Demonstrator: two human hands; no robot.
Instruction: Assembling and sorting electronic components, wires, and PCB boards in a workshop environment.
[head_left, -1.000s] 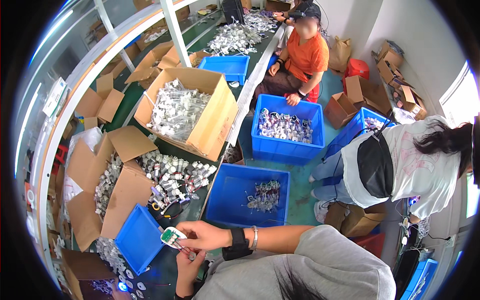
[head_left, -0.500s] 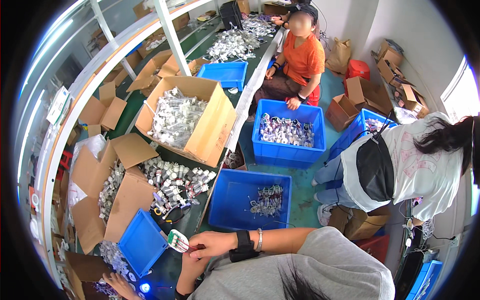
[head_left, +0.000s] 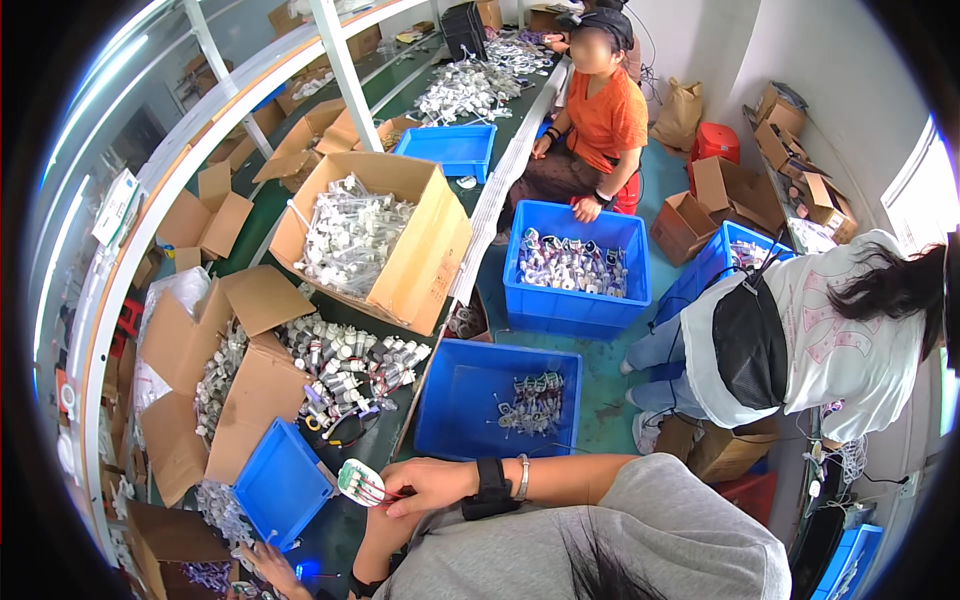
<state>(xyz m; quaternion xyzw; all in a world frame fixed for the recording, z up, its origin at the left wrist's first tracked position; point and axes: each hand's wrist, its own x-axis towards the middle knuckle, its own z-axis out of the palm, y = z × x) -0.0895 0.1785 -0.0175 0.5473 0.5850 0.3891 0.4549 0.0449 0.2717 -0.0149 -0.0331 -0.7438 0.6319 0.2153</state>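
My right hand (head_left: 432, 485), with a black band and a bracelet at the wrist, is closed at the middle of the lower edge. From its fingertips sticks out a round white-and-green circuit board (head_left: 360, 483) with red wires, tilted up. The wires run back into my right fingers. My left hand (head_left: 383, 538) is directly below, its fingers hidden behind the right hand, so what they do cannot be seen. At the lower left, another person's hand (head_left: 268, 568) reaches over small parts, beside a glowing blue light (head_left: 306, 569).
A blue tray (head_left: 283, 482) lies on the bench beside open cardboard boxes (head_left: 255, 405) and loose white parts (head_left: 345, 365). A deep blue bin (head_left: 450, 440) holds wired parts. A person in orange (head_left: 607, 115) sits beyond another bin (head_left: 580, 312); someone in white (head_left: 850, 320) bends at the right.
The round board has shifted and turned slightly in my right hand. The other person's hand at the lower left has moved right, and the blue light now shows partly hidden.
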